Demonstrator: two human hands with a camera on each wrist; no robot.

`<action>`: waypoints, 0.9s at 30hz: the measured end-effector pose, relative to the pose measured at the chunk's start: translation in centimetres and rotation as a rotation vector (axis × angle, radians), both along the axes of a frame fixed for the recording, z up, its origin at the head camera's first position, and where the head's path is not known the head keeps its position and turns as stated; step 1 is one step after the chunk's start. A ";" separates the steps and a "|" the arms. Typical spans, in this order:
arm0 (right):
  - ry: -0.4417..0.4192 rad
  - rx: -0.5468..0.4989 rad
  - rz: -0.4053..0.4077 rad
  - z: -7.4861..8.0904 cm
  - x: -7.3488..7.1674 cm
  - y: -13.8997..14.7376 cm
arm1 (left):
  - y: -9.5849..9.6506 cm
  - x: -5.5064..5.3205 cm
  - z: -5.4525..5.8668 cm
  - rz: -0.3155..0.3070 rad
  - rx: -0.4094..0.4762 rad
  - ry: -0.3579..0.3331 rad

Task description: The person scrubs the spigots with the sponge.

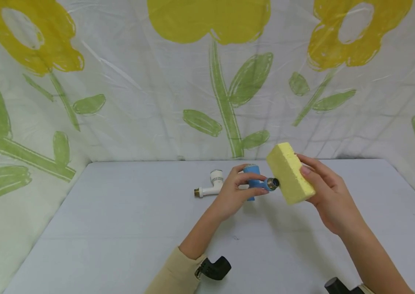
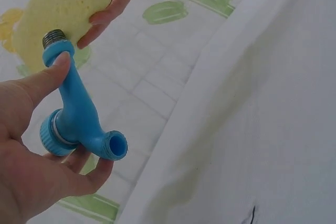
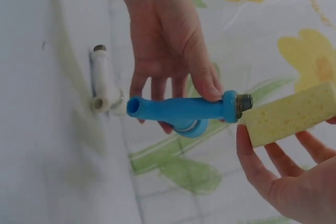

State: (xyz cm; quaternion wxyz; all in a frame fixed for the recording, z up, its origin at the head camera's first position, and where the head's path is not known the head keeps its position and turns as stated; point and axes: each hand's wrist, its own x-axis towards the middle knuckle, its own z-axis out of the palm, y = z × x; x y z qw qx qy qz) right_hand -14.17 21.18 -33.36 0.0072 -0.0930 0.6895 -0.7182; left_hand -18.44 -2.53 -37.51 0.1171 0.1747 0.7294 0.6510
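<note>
A blue plastic faucet (image 2: pixel 81 108) with a threaded metal end is held above the table by my left hand (image 1: pixel 234 190), thumb on one side and fingers on the other. My right hand (image 1: pixel 333 194) grips a yellow sponge (image 1: pixel 289 173) by its right side. In the right wrist view, the sponge's edge is at the faucet's threaded end (image 3: pixel 244 105); whether they press together I cannot tell. Behind the left hand, a white faucet (image 1: pixel 211 185) with a brass-coloured threaded end lies on the table, partly hidden by that hand.
The table (image 1: pixel 119 228) has a pale cover and meets a flower-printed sheet (image 1: pixel 137 102) at its back edge. Dark devices sit at both wrists, one of them a black wrist mount (image 1: pixel 216 268) on the left sleeve.
</note>
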 end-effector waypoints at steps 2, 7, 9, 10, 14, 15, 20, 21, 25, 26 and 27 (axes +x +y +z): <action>0.027 0.054 0.001 0.0 0.1 -0.1 | 0.0 0.0 0.0 0.007 -0.007 0.003; 0.181 0.311 -0.036 0.3 0.5 -0.8 | 0.0 0.0 0.1 0.002 -0.015 0.026; 0.246 0.426 -0.067 0.4 0.8 -1.2 | 0.0 0.1 0.2 0.004 -0.018 0.033; 0.279 0.479 -0.086 0.5 0.9 -1.4 | 0.0 0.1 0.3 0.007 -0.021 0.039; 0.402 0.629 -0.150 0.6 1.3 -2.0 | 0.1 0.1 0.3 0.032 -0.035 0.047; 0.437 0.659 -0.165 0.6 1.3 -2.1 | 0.1 0.1 0.3 0.037 -0.037 0.046; 0.566 0.738 -0.221 0.5 1.3 -2.3 | 0.0 0.1 0.3 0.045 -0.027 0.033; 0.578 0.742 -0.228 0.4 1.3 -2.3 | 0.0 0.1 0.3 0.046 -0.024 0.032; 0.600 0.746 -0.235 0.3 1.2 -2.2 | 0.0 0.2 0.4 0.050 -0.023 0.036; 0.603 0.746 -0.236 0.3 1.2 -2.2 | 0.0 0.2 0.5 0.050 -0.023 0.037; 0.607 0.744 -0.238 0.3 1.2 -2.2 | 0.0 0.2 0.5 0.048 -0.023 0.040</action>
